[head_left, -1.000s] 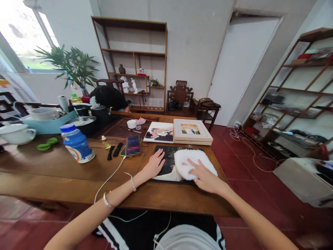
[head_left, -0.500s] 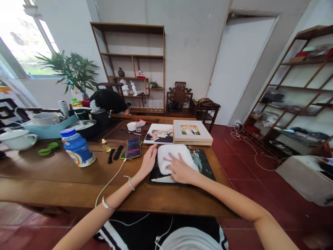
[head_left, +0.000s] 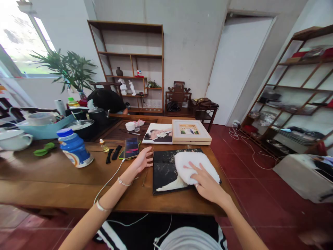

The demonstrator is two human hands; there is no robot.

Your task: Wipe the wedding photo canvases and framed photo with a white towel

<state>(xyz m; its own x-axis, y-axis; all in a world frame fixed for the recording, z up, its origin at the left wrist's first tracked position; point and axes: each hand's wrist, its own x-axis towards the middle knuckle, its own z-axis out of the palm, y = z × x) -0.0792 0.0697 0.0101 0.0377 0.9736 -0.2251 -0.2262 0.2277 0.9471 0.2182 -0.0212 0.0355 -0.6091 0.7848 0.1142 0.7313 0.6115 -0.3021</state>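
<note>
A dark photo print (head_left: 163,172) lies flat on the wooden table (head_left: 65,180) in front of me. My right hand (head_left: 205,182) presses a white cloth (head_left: 195,166) onto the print's right half, fingers spread flat on top of it. My left hand (head_left: 142,160) hovers just left of the print's far left corner, fingers apart and holding nothing, close to a phone (head_left: 131,148) with a white cable (head_left: 109,178).
A framed photo (head_left: 189,131) and an unframed print (head_left: 159,133) lie beyond the dark print. A blue-capped bottle (head_left: 74,148), a teapot (head_left: 13,139), bowls, a plant (head_left: 66,67) and a person bent over stand at the left. Shelves (head_left: 132,66) line the back and right walls.
My right hand has slid the cloth from the print's left part to its right half. My left hand has lifted off the print's left edge and moved left, toward the phone.
</note>
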